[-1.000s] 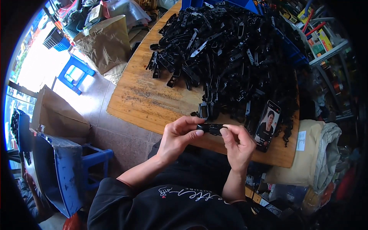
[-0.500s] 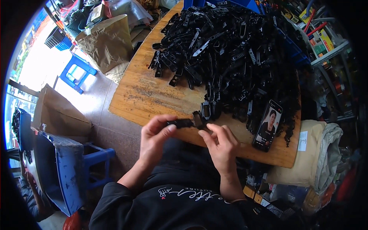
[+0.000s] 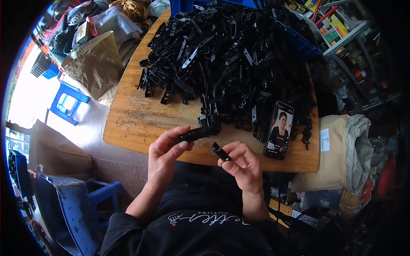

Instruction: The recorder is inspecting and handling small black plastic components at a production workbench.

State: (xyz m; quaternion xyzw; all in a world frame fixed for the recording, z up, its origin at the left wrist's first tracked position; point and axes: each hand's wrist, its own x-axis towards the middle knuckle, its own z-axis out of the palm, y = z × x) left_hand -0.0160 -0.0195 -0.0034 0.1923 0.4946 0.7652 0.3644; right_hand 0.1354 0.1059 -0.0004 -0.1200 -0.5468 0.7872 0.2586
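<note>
My left hand [image 3: 164, 152] pinches a long black plastic part [image 3: 194, 135] between thumb and fingers, above the table's near edge. To its right, my right hand [image 3: 242, 165] grips a smaller, narrow black piece [image 3: 221, 152] at its lower end. A gap separates the two pieces. Just beyond my hands lies a large heap of black clip-like parts [image 3: 239, 55], some with shiny metal faces. Their exact kind is unclear.
The heap covers much of the wooden table [image 3: 132, 113]. A phone [image 3: 279, 130] playing a video lies at the right. Blue bins [image 3: 294, 38] stand behind the heap. Paper sacks [image 3: 326, 155] flank the table, and a blue stool [image 3: 68, 102] stands on the floor at left.
The whole view has shifted, so the table appears further left and up. My right hand, earlier with fingertips close to the left hand's part, now holds a small black piece apart from it.
</note>
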